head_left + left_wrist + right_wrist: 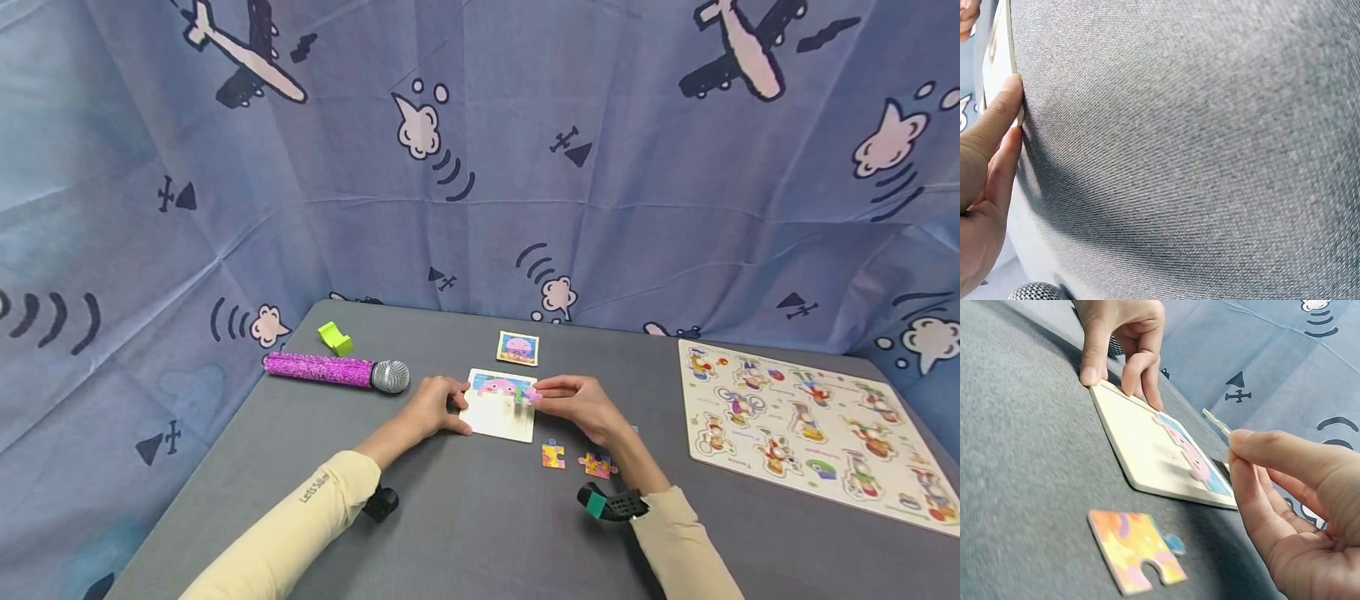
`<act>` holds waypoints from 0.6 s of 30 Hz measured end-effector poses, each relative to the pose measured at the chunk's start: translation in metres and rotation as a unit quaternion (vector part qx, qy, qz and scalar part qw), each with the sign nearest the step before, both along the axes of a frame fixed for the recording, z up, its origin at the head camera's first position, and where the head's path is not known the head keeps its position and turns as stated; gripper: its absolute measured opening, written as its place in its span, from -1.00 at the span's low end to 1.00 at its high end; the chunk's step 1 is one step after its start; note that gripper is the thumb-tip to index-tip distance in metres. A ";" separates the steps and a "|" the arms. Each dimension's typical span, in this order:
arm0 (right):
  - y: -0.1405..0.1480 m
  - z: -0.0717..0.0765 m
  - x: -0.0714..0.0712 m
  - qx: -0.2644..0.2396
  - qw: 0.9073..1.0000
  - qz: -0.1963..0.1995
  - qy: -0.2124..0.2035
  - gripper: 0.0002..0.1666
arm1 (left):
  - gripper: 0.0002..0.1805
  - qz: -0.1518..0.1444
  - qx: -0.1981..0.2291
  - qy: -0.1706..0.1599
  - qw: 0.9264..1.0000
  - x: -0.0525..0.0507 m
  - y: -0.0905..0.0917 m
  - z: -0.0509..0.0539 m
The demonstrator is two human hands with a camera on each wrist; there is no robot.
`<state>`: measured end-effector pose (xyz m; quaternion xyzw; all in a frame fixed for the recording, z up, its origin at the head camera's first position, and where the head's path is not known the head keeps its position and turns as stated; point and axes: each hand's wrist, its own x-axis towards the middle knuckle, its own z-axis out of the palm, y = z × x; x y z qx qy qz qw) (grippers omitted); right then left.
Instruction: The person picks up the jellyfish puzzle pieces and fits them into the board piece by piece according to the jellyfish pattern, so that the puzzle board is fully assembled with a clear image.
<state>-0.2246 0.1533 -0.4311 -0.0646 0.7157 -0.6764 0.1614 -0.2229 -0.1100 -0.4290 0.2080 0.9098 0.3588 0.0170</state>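
A wooden jigsaw tray (pixel 497 421) lies on the table, its upper part filled with pink-and-blue picture pieces and its lower part bare. My left hand (pixel 437 406) grips the tray's left edge, thumb at the near corner and fingers farther up. Between thumb and fingertips, my right hand (pixel 581 406) pinches a small puzzle piece (pixel 529 395) above the tray's upper right part. The right wrist view shows this piece (pixel 1217 422) edge-on, lifted clear of the tray. Nearer me lie loose pieces: a yellow-orange one (pixel 552 455) and a pink-yellow one (pixel 597 465) beside the right wrist.
Behind the tray lies a small picture card (pixel 517 348) with a pink figure. To the left are a glittery purple microphone (pixel 322 369) and a lime-green block (pixel 335 338). A large picture board (pixel 817 433) occupies the right side. Patterned blue cloth (pixel 480 167) hangs behind the table.
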 end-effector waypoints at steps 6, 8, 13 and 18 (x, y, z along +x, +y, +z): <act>-0.010 -0.006 0.000 -0.027 1.000 0.000 0.004 -0.54 | -0.67 -0.004 0.006 0.006 1.000 0.000 0.000 -0.001; -0.013 -0.006 0.000 -0.026 1.000 -0.002 0.003 -0.54 | -0.67 -0.008 0.007 0.010 1.000 0.000 -0.001 -0.001; -0.022 -0.009 -0.001 -0.021 1.000 -0.016 0.004 -0.54 | -0.67 -0.014 0.010 0.018 1.000 -0.001 -0.001 -0.002; -0.032 -0.011 -0.002 -0.022 0.999 -0.030 0.010 -0.56 | -0.67 -0.011 0.007 0.016 1.000 -0.002 -0.001 -0.003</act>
